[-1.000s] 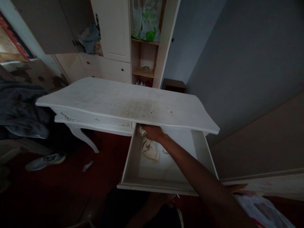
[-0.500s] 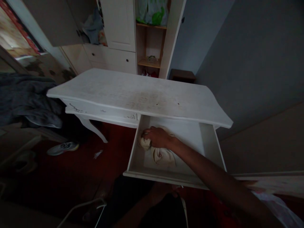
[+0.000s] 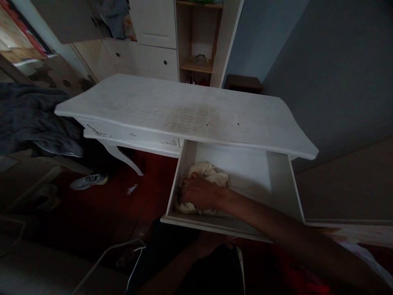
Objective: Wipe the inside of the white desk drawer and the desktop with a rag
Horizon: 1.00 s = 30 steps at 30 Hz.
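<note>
My right hand point(image 3: 199, 192) is inside the pulled-out drawer point(image 3: 248, 172) of a white table. Its fingers are closed on a bunched cream cloth point(image 3: 208, 170), pressed toward the drawer's left wall. Part of the cloth spreads out behind the hand, and more of it shows under the fingers. Below the drawer's front edge, my left hand point(image 3: 215, 242) rests over my dark-clad lap. It is in deep shadow, so its grip is hard to make out.
The table top point(image 3: 141, 102) has a brownish stained patch. A grey sneaker point(image 3: 89, 181) and a crumpled scrap point(image 3: 132, 189) lie on the red floor. Dark fabric point(image 3: 33, 119) is heaped at the left. Behind stands a cabinet point(image 3: 147, 61) with open shelves. A white cable point(image 3: 104, 256) runs at lower left.
My right hand has drawn the cloth nearer the drawer's front left corner. The cloth now lies more bunched. The view has tipped slightly downward.
</note>
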Available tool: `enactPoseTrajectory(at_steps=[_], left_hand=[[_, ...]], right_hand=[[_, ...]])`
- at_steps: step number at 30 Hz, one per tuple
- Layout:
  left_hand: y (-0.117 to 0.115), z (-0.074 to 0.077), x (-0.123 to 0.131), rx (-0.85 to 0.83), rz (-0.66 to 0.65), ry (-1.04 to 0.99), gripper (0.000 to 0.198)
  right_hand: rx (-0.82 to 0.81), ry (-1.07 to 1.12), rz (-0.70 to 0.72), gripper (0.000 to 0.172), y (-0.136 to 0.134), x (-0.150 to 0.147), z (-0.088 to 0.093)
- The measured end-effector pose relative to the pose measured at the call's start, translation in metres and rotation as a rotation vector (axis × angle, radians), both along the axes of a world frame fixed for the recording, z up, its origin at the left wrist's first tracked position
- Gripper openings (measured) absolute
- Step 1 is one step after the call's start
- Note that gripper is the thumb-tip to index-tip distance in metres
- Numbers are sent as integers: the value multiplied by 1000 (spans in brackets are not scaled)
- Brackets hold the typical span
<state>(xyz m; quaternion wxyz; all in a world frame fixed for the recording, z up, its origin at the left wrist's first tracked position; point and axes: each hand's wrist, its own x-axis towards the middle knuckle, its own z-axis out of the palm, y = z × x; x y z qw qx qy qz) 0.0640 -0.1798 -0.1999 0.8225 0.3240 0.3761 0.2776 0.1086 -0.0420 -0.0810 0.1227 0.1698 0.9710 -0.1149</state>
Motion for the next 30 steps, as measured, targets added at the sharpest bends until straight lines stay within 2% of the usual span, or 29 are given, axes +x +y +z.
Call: enactPoseTrajectory(at_steps=[9, 17, 20, 25, 30], left_hand=[[-1, -9, -5, 28, -98, 62, 60], [-1, -12, -6, 72, -156, 54, 66], [-1, -13, -4, 63, -147, 28, 67], [-3, -15, -1, 9, -62, -7, 64], [-2, -8, -2, 46, -73, 21, 60]], right_hand=[[-139, 36, 50, 42, 15, 8, -7], [-298, -66, -93, 48, 14, 27, 1], [-319, -77, -130, 50, 12, 40, 4], [-359, -47, -208, 59, 4, 71, 7], [-347, 19, -297, 61, -10, 107, 0]])
